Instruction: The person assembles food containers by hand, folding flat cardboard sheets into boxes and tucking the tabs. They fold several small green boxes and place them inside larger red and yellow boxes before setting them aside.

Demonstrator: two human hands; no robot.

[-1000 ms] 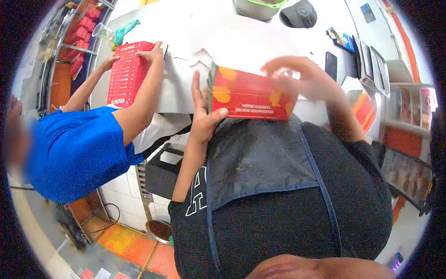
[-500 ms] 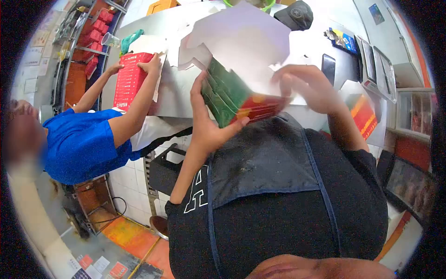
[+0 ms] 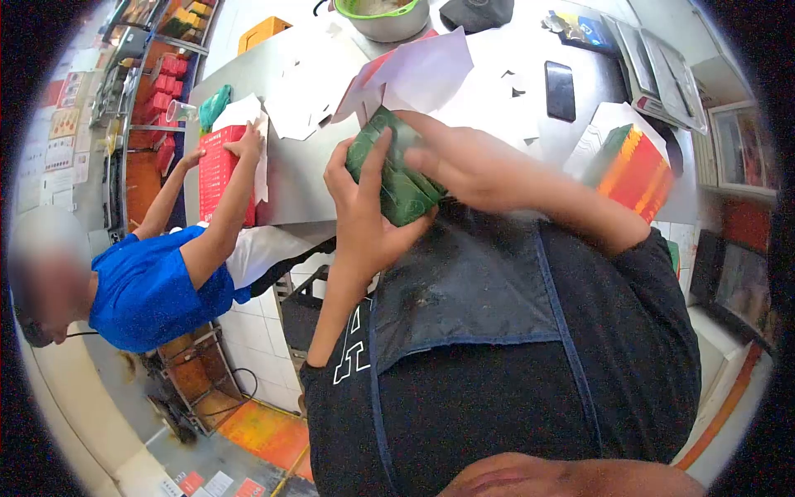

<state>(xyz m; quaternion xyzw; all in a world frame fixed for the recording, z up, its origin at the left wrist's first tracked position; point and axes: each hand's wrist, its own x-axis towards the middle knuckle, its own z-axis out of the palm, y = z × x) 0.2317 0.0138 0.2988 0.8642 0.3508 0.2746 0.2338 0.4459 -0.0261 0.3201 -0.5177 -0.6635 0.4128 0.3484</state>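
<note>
A green folded carton stack is held up in front of my body, near the table's front edge. My left hand wraps round its left side, with fingers spread over the green face. At the upper right of the green carton is my right hand, blurred, its fingers bent against the carton. A white and red flap of card stands up behind the carton. To the right lies a stack of red, orange and green cartons on white sheets.
A co-worker in a blue shirt holds a red carton stack at the left. On the metal table are white sheets, a phone, a bowl with a green rim, a dark cap and trays.
The carton has turned so its green face shows and its red side is hidden. My right hand has moved left onto it. The white card has swung lower, and the view has shifted.
</note>
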